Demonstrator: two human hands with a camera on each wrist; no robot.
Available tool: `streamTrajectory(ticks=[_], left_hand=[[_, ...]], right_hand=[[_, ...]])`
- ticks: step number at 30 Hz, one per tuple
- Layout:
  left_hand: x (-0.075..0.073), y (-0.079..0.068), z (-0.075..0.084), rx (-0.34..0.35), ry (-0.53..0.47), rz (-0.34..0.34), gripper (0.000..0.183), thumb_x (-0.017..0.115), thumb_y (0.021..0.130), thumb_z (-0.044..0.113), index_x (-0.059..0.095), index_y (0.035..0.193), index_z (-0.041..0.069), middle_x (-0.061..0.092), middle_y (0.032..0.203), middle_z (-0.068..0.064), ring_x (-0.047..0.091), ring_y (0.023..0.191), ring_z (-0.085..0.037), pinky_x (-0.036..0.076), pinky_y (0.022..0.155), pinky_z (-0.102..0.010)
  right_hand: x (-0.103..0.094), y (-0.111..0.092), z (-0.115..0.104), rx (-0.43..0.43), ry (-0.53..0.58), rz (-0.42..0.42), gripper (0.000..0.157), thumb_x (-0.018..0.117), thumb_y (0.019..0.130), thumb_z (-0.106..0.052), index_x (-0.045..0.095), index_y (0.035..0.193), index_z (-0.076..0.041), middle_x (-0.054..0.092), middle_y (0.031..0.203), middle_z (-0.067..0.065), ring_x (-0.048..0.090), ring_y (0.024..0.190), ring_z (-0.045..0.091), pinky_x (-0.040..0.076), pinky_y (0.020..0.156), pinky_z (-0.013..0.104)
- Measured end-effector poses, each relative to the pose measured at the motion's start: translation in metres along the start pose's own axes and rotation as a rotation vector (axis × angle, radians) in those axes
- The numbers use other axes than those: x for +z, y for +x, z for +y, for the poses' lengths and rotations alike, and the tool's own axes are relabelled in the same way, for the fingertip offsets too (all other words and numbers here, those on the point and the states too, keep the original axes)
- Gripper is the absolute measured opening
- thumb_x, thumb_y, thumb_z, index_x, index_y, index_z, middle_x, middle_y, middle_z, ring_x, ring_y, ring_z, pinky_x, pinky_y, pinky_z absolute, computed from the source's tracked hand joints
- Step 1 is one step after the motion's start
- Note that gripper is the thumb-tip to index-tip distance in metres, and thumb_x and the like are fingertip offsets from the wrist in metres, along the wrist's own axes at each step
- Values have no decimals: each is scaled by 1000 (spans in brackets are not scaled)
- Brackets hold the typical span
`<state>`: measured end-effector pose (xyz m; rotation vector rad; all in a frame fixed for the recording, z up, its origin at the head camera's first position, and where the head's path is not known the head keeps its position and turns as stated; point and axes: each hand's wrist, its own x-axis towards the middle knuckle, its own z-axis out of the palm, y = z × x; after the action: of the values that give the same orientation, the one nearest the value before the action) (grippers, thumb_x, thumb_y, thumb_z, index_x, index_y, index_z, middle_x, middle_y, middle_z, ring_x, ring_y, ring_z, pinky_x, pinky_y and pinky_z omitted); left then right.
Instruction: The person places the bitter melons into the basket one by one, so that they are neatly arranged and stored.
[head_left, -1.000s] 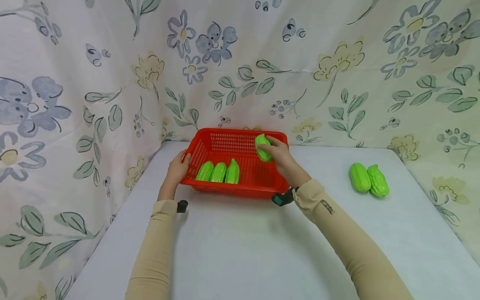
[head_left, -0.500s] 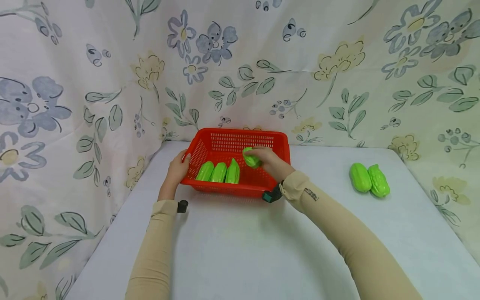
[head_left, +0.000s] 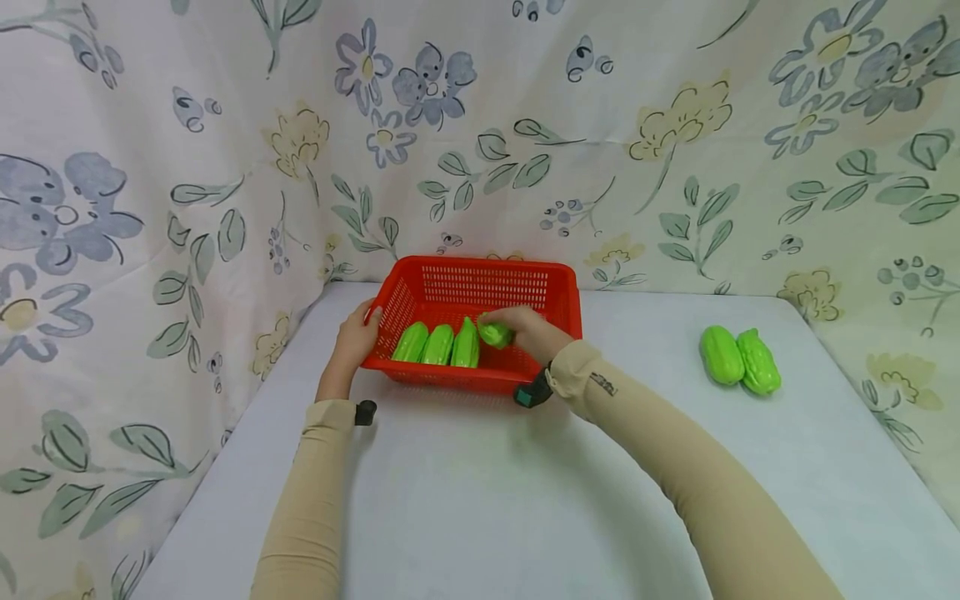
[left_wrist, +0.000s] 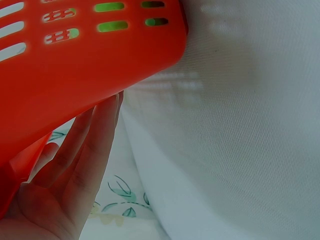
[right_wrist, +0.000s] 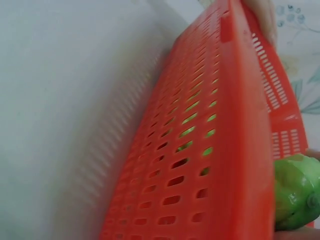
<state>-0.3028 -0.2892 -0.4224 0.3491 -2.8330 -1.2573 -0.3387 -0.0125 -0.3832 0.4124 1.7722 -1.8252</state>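
A red perforated plastic basket (head_left: 483, 265) stands on the white table. My left hand (head_left: 355, 337) grips its left rim, the thumb over the edge. In the left wrist view, the left fingers (left_wrist: 90, 155) press against the basket's outside. My right hand (head_left: 531, 329) is inside the basket and holds a glossy green gourd (head_left: 497, 335) low, just right of the row. That gourd (right_wrist: 295, 190) looks lobed in the right wrist view, where most of the hand is hidden behind the rim. Three green gourds (head_left: 437, 344) lie side by side in the basket's left part.
Two more green gourds, a smooth one (head_left: 722, 356) and a bumpy one (head_left: 759, 363), lie together on the table at the right. A flowered cloth (head_left: 480, 125) hangs behind the table (head_left: 465, 500) and along its left side.
My right hand has moved left and down into the basket with the gourd, bringing it close to the three there. The left hand and basket have stayed in place.
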Motion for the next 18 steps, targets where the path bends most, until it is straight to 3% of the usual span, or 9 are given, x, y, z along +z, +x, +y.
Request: streamTrajectory(ticks=[6,13,15,18], left_hand=[[0,-1,1,1,1,-1,55,32,106,39,27,155,14,43,149,-21,52,111,-33,45,97,-53],[1,0,0,-1,6,-2,55,32,106,39,26,155,15,43,150,-20,51,113,-33,44,99,-52],[1,0,0,-1,8,-3,55,32,106,40,26,155,15,42,150,-21,50,113,-33,44,99,-53],[0,1,0,4,9,-1,55,31,106,40,26,155,14,41,150,-21,50,115,-34,42,101,-54]], right_hand=[[1,0,4,8,-23,7,52,68,88,-5,48,136,2,52,120,7,49,90,16,47,86,27],[4,4,10,16,-22,0,49,68,89,-7,51,134,2,51,116,6,48,92,17,47,89,28],[3,4,11,16,-22,2,51,69,88,-8,50,135,1,51,123,7,48,100,18,47,98,29],[-2,-2,15,-54,-128,-49,44,65,93,-11,56,135,-7,51,137,7,47,117,21,40,110,36]])
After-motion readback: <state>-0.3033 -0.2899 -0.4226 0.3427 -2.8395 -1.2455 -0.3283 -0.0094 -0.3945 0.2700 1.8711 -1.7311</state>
